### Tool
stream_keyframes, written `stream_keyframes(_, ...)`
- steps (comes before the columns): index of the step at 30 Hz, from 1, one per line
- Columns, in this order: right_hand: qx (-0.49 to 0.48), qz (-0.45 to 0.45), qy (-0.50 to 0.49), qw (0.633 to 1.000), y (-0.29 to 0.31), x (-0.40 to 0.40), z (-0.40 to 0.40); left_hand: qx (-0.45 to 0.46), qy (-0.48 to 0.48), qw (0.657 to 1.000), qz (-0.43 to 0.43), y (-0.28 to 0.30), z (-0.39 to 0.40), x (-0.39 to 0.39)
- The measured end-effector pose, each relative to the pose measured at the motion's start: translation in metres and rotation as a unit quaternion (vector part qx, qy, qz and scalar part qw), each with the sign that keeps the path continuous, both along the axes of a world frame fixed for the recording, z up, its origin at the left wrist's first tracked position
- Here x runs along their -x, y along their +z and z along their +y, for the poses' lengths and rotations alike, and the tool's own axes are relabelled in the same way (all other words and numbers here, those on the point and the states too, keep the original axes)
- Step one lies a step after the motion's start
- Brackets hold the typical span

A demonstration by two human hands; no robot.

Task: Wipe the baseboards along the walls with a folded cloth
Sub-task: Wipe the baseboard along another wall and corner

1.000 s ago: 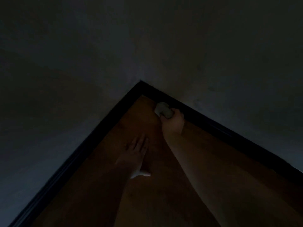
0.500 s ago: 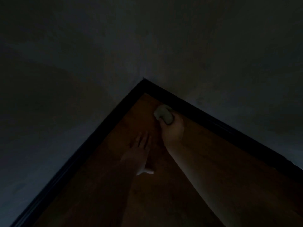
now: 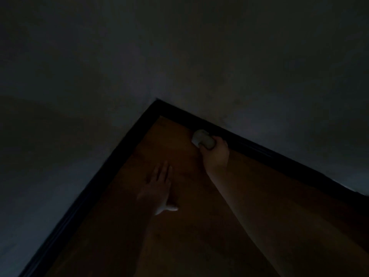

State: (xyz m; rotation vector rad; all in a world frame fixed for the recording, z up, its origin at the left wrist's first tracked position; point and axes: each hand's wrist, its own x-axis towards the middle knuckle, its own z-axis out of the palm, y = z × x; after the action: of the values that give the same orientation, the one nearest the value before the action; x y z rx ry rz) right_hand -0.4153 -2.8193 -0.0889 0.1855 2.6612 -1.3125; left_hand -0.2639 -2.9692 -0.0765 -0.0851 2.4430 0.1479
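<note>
Very dark room corner, seen from above. At far left, a dim grey wall point(image 3: 50, 156), and below it a black baseboard point(image 3: 83, 204) running from the lower left edge up to the corner near the top middle. Inside the corner, a brown wooden floor point(image 3: 123, 236).

Next, the left hand point(image 3: 158, 185), laid palm down on the floor, well apart from both baseboards. Fingers straight and close together, pointing up toward the corner; thumb point(image 3: 169, 208) spread out to the right, catching a little pale light. Nothing held in this hand. Left forearm coming from the bottom edge, slightly tilted to the right, mostly lost in shadow.

Further right, the folded cloth point(image 3: 202, 139), pale grey, bunched into a small rounded pad, touching the lower part of the second black baseboard point(image 3: 279, 156), a short way right of the corner. Just behind the cloth, the right hand point(image 3: 216, 154), back of the hand turned up, fingers curled round the cloth and gripping it against the baseboard. Exact position of each finger impossible to tell in the dark. Right forearm long and nearly straight, reaching from the lower right edge diagonally up and left to the wrist.

At far right, the second baseboard going down toward the right edge, under the other grey wall point(image 3: 299, 96).
</note>
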Motion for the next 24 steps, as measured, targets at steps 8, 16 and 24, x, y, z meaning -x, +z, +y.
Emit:
stream_keyframes(8, -0.033, 0.031, -0.047, 0.998, 0.002, -0.019, 0.107, 0.037, -0.012, 0.999, 0.003, 0.001, 0.003, 0.001)
stream_keyframes(16, -0.057, 0.036, -0.078, 0.995, 0.006, -0.043, 0.159, 0.054, -0.080, 0.995, 0.027, 0.006, 0.025, 0.004)
stream_keyframes(24, 0.000, 0.038, 0.014, 0.999, 0.010, -0.039, 0.127, 0.001, -0.069, 0.998, -0.004, -0.017, 0.128, -0.004)
